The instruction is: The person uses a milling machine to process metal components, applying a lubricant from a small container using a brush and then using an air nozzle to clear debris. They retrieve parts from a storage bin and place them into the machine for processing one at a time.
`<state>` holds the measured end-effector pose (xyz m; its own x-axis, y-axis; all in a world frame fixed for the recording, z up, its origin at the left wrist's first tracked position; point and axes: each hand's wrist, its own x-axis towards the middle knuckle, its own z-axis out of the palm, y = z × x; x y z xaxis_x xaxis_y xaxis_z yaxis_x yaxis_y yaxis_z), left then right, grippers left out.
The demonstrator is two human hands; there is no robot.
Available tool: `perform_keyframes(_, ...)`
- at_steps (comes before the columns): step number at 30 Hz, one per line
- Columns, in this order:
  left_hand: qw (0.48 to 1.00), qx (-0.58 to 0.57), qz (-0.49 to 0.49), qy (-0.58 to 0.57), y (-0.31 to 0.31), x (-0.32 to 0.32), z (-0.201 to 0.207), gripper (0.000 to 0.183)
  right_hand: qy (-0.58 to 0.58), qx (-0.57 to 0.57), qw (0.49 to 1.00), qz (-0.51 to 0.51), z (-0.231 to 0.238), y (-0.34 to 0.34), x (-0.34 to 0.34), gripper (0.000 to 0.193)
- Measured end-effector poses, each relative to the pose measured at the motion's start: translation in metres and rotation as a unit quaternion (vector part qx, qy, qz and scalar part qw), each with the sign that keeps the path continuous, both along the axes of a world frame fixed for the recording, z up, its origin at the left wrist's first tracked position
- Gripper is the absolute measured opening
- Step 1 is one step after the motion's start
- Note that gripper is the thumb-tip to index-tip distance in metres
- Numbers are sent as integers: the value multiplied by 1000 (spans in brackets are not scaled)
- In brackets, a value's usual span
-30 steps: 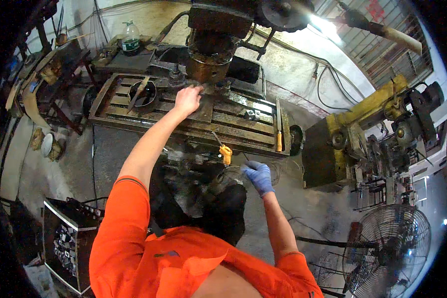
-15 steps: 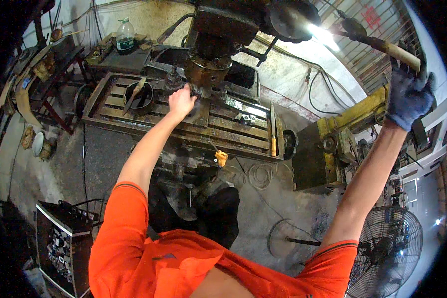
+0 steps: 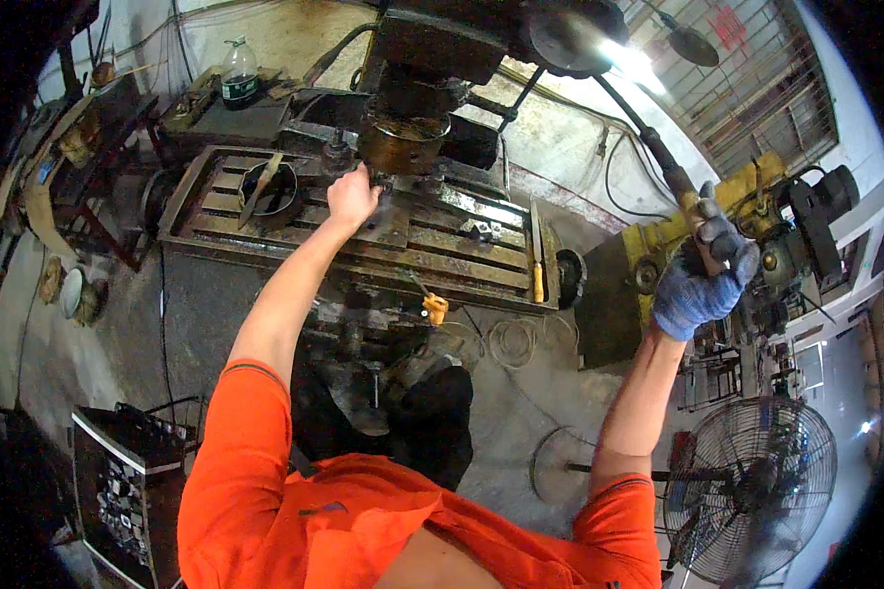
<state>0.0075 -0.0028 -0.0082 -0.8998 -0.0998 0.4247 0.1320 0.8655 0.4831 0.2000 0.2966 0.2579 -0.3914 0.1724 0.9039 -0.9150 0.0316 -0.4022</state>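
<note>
Lever [image 3: 648, 134] of the dark machine head [image 3: 442, 44] is slanted down on the right, its near end gripped by the gloved right hand [image 3: 704, 280]. Just beside the spindle [image 3: 405, 145], the bare left hand [image 3: 352, 201] is held with fingers curled; whether anything is grasped cannot be told. On the slotted worktop [image 3: 452, 241], a dark pot [image 3: 284, 188] is set at left, a yellow-handled file [image 3: 537, 269] at right.

Head view | left fisheye of a side-by-side pair on the wearer's head | looks down and forward | orange shirt [image 3: 363, 520] nearest, along lower edge | slotted machine table [image 3: 442, 261] and spindle head [image 3: 403, 149] farther, ahead | barred window [image 3: 764, 93] far, upper right | straight edges bow toward the dark rim
</note>
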Motion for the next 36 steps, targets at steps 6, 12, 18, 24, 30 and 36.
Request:
perform_keyframes(6, 998, 32, -49, 4, -10, 2, 3, 38, -21, -63, 997, -47, -29, -10, 8, 28)
perform_keyframes(12, 981, 127, -148, 5, -54, 43, 23, 27, 0, 13, 979, -202, -40, -18, 8, 20)
perform_keyframes(18, 938, 264, -188, -121, -121, 116, 47, 18, 24, 12, 992, -124, -52, -2, 3, 20)
perform_keyframes(24, 930, 334, -127, -80, -181, 171, 47, 13, 3, -18, 978, -210, -61, -11, 3, 35)
perform_keyframes(30, 921, 384, -57, -48, -213, 203, 49, 12, -29, -118, 988, -93, -71, -12, 1, 37)
perform_keyframes(36, 925, 378, -31, -37, -228, 217, 55, 12, 20, -10, 984, -177, -89, -3, -4, 25)
